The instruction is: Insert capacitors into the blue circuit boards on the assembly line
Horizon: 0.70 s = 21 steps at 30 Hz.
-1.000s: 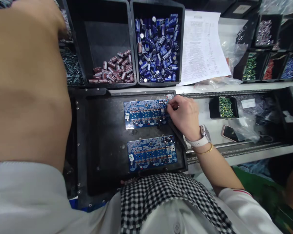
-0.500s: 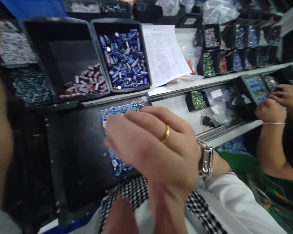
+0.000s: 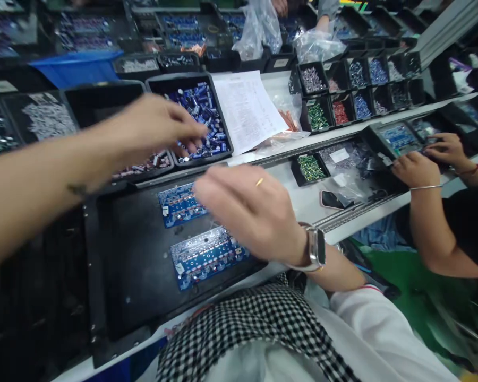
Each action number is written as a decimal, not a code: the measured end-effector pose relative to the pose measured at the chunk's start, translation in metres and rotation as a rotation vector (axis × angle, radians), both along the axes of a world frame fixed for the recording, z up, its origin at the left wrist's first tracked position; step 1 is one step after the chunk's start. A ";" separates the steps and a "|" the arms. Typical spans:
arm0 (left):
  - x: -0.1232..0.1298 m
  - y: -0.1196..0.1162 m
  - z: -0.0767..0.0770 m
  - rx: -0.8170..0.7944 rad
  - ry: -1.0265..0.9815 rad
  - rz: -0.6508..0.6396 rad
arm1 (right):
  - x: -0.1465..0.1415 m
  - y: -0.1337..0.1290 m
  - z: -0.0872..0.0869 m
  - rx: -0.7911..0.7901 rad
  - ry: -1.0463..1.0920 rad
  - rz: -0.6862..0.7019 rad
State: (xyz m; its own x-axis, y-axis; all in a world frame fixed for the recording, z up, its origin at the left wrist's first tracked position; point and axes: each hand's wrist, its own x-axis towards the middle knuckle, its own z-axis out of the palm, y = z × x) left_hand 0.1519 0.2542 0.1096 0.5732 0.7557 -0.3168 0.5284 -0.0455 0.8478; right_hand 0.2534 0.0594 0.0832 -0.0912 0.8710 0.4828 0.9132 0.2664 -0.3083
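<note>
Reaching with part-curled left hand (image 3: pixel 165 127) over the bin (image 3: pixel 225 126) of blue capacitors (image 3: pixel 210 114) at eleven o'clock. Holding the right hand (image 3: pixel 253 209), half-closed, near centre, partly hiding the upper circuit board (image 3: pixel 179 206) at nine o'clock and lower board (image 3: pixel 207 257) at seven. Cannot tell, for blur, the contents of either hand.

Electronics assembly workshop: component bins (image 3: pixel 223 118), circuit boards (image 3: pixel 207 255) in tray (image 3: pixel 131 281), co-worker (image 3: pixel 432 225) alongside.
</note>
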 end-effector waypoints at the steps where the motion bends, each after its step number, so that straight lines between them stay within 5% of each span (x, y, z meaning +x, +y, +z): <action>1: -0.001 -0.018 -0.002 -0.121 -0.027 -0.030 | 0.011 0.005 -0.009 0.054 0.019 -0.014; 5: -0.010 -0.075 -0.010 -0.658 -0.131 -0.051 | 0.026 0.002 -0.040 0.214 0.161 0.026; 12: 0.003 -0.077 -0.018 -0.645 -0.137 -0.225 | 0.023 -0.012 -0.059 0.202 0.242 -0.096; 14: 0.014 -0.058 -0.023 -0.492 -0.057 -0.343 | 0.028 -0.009 -0.063 0.218 0.266 -0.166; 16: 0.020 -0.023 -0.032 -0.130 0.142 -0.411 | 0.032 -0.010 -0.063 0.224 0.314 -0.229; 19: 0.015 0.047 -0.051 0.608 0.566 -0.232 | 0.031 -0.025 -0.056 0.129 0.388 -0.237; 21: 0.005 0.086 -0.064 0.769 0.702 -0.202 | 0.024 -0.043 -0.053 -0.016 0.413 -0.134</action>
State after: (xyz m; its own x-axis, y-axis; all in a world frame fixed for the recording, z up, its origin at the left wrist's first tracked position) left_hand 0.1572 0.3401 0.0455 0.5845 0.8049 -0.1026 0.8113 -0.5813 0.0613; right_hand 0.2778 0.0165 0.0300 0.2212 0.8698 0.4411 0.7385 0.1460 -0.6583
